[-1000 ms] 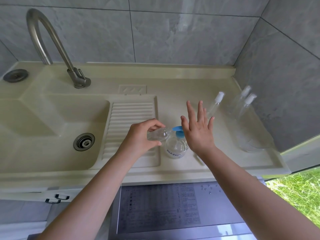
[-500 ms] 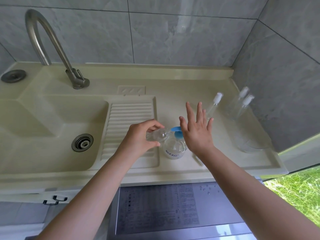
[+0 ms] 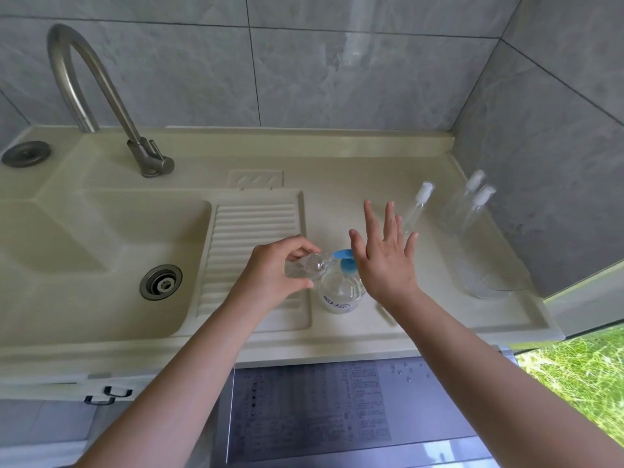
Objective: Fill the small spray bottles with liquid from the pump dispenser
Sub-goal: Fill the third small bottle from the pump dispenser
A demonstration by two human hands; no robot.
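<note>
Spray bottle (image 3: 309, 266), light slick plastic at frame centre, gripped round its body by left hand (image 3: 273, 278); right hand (image 3: 385, 261) splayed over pump dispenser (image 3: 341, 288)

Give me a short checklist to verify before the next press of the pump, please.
1. Left hand grips the small bottle: ok.
2. Bottle mouth at the blue pump nozzle: ok.
3. Right hand on the pump head: not ok, fingers spread, contact unclear.
4. Pump dispenser upright on the counter: ok.
5. Liquid level in the small bottle: cannot tell.
6. Capped spray bottles clear of the hands: ok.
</note>
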